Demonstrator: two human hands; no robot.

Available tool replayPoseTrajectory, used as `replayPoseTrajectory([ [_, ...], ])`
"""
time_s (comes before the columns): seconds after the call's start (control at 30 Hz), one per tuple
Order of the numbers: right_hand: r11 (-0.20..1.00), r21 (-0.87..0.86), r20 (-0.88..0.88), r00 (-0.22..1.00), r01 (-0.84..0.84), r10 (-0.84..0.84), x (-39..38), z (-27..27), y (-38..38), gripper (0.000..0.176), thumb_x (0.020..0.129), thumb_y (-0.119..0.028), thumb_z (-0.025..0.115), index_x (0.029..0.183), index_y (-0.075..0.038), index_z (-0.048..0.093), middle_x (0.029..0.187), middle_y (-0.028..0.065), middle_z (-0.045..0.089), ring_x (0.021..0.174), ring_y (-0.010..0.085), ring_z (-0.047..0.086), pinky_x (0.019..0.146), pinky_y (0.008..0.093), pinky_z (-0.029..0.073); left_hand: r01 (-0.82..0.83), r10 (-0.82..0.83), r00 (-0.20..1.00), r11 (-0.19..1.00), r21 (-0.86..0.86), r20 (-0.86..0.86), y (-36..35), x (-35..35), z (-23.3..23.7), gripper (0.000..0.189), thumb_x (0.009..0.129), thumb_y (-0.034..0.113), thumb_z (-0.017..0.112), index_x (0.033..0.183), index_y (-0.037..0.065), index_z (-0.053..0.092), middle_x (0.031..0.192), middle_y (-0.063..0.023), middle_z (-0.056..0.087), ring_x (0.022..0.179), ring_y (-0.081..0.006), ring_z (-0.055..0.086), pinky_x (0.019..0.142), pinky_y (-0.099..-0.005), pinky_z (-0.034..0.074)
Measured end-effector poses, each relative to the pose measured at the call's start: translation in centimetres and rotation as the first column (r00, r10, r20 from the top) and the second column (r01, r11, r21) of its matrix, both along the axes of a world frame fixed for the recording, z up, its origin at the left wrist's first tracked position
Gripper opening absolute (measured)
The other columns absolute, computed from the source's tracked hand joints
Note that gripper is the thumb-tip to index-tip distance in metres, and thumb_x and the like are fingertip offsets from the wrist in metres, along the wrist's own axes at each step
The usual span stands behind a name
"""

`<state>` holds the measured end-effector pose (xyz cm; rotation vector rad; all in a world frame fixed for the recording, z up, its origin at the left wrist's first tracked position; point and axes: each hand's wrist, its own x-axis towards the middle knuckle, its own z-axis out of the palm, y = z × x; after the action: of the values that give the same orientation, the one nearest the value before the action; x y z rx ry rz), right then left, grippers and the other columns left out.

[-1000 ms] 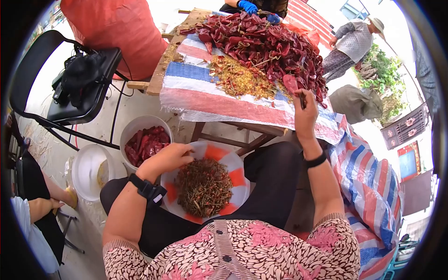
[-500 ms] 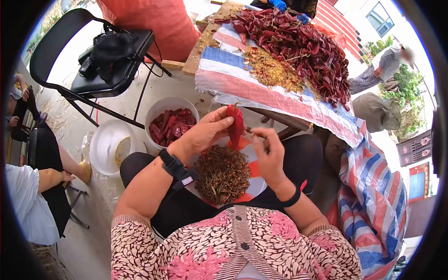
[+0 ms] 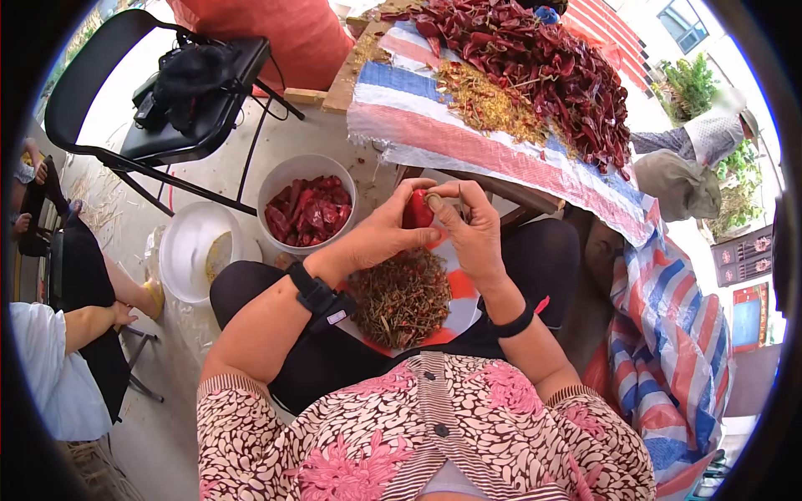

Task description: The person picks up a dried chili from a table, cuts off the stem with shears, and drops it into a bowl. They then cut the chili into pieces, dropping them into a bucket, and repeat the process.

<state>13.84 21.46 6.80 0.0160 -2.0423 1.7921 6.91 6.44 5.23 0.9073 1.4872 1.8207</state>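
Note:
A dried red chili pepper [image 3: 418, 212] is held in front of me, its stem end turned toward my right side. My left hand [image 3: 388, 227] is closed around its body, thumb below and fingers above. At the stem end, my right hand [image 3: 469, 238] pinches with thumb and bent fingers touching the pepper; whether a small tool also sits in those fingers I cannot make out. Right below both hands, a heap of dry stems and bits [image 3: 401, 305] lies on a white and orange surface in my lap.
A white bucket [image 3: 354, 196] of red peppers stands left of my hands, beside a nearly bare white tub [image 3: 180, 255]. Ahead, a table with striped sheeting [image 3: 418, 117] bears a pepper pile [image 3: 535, 75] and yellow seeds. A black chair [image 3: 180, 142] and a seated person are left.
My right hand has moved up and left onto the pepper's stem end. The pepper, hanging upright before, is now tipped with its stem toward the right hand.

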Motion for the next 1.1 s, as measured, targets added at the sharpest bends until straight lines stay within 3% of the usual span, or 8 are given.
replayPoseTrajectory([
  [0.23, 0.975, -0.219, 0.096, 0.995, 0.046, -0.025, 0.0, 1.0, -0.7, 0.006, 0.093, -0.012, 0.06, 0.096, -0.007, 0.06, 0.075, -0.006, 0.053, 0.055, -0.0021, 0.039, 0.047, 0.0166, 0.029, -0.243, 0.207, 0.862, 0.97, -0.02, -0.463, 0.3, -0.4, 0.2, 0.038, 0.095, 0.021, 0.057, 0.127, 0.005, 0.045, 0.104, -0.0049, 0.052, 0.09, -0.0121, 0.048, 0.079, -0.0266, 0.043],
  [0.33, 0.95, -0.306, 0.086, 0.996, 0.064, -0.039, -0.4, 1.1, -0.9, 0.005, 0.094, -0.013, 0.06, 0.095, -0.007, 0.06, 0.074, -0.0059, 0.052, 0.054, -0.002, 0.038, 0.047, 0.0166, 0.028, -0.184, 0.175, 0.949, 0.983, -0.011, -0.263, 0.4, -0.2, 0.8, 0.032, 0.097, 0.02, 0.054, 0.123, 0.004, 0.049, 0.096, -0.0054, 0.053, 0.082, -0.012, 0.048, 0.073, -0.0266, 0.043],
  [0.47, 0.892, -0.45, 0.116, 0.993, 0.05, 0.002, -0.9, 1.2, -0.5, 0.005, 0.094, -0.011, 0.058, 0.092, -0.007, 0.059, 0.081, -0.0062, 0.056, 0.055, -0.0002, 0.04, 0.047, 0.0182, 0.029, -0.259, 0.217, 0.9, 0.964, -0.063, -0.377, 0.9, 0.0, 0.9, 0.027, 0.099, 0.025, 0.05, 0.115, 0.003, 0.051, 0.085, -0.0044, 0.055, 0.074, -0.0106, 0.048, 0.066, -0.0253, 0.043],
  [0.6, 0.99, 0.06, -0.094, 0.988, 0.126, -0.12, -0.9, 1.1, -0.7, 0.007, 0.088, -0.001, 0.06, 0.091, -0.006, 0.057, 0.093, -0.0003, 0.061, 0.064, 0.0101, 0.053, 0.054, 0.0227, 0.04, -0.201, 0.148, 0.949, 0.965, -0.171, -0.278, 0.6, -0.4, 1.0, 0.027, 0.101, 0.028, 0.045, 0.104, 0.002, 0.052, 0.078, -0.0012, 0.053, 0.069, -0.0082, 0.046, 0.06, -0.0238, 0.041],
  [0.7, 0.782, 0.565, -0.299, 0.949, 0.263, -0.103, -0.7, 0.6, -0.4, 0.023, 0.077, 0.008, 0.06, 0.094, -0.005, 0.056, 0.094, 0.0079, 0.061, 0.075, 0.0218, 0.061, 0.066, 0.0274, 0.048, -0.147, 0.131, 0.984, 0.98, -0.138, -0.119, 0.6, -0.5, -0.1, 0.028, 0.102, 0.03, 0.044, 0.102, 0.003, 0.053, 0.075, 0.0019, 0.048, 0.066, -0.0059, 0.044, 0.056, -0.0223, 0.037],
  [0.8, 0.838, 0.497, -0.223, 0.966, 0.227, -0.13, -1.2, -0.1, 0.2, 0.015, 0.082, 0.006, 0.059, 0.093, -0.005, 0.056, 0.089, 0.0071, 0.061, 0.075, 0.0196, 0.061, 0.065, 0.0282, 0.048, -0.08, 0.081, 0.997, 0.995, -0.058, 0.015, 0.8, -0.1, -0.2, 0.027, 0.102, 0.03, 0.044, 0.103, 0.005, 0.053, 0.073, 0.0047, 0.043, 0.064, -0.0036, 0.04, 0.053, -0.0207, 0.034],
  [0.9, 0.991, -0.136, 0.078, 0.997, 0.019, -0.009, -0.8, 0.4, 0.2, 0.005, 0.094, -0.009, 0.056, 0.093, -0.007, 0.051, 0.083, 0.0041, 0.06, 0.054, 0.0088, 0.049, 0.047, 0.0242, 0.04, -0.042, 0.043, 0.999, 0.999, -0.019, 0.024, 0.7, 0.0, 0.2, 0.025, 0.102, 0.029, 0.044, 0.104, 0.006, 0.053, 0.071, 0.0061, 0.04, 0.062, -0.0023, 0.037, 0.051, -0.0195, 0.031],
  [1.1, 0.724, -0.69, 0.269, 0.923, -0.014, 0.275, 0.5, 2.2, 0.9, 0.005, 0.096, -0.014, 0.055, 0.095, -0.011, 0.05, 0.078, -0.0019, 0.055, 0.044, 0.003, 0.037, 0.039, 0.0185, 0.029, 0.077, -0.077, 0.997, 0.995, -0.065, -0.003, -0.2, 0.2, 1.6, 0.024, 0.102, 0.026, 0.045, 0.111, 0.006, 0.053, 0.07, 0.0064, 0.04, 0.06, -0.0024, 0.037, 0.052, -0.0188, 0.032],
])
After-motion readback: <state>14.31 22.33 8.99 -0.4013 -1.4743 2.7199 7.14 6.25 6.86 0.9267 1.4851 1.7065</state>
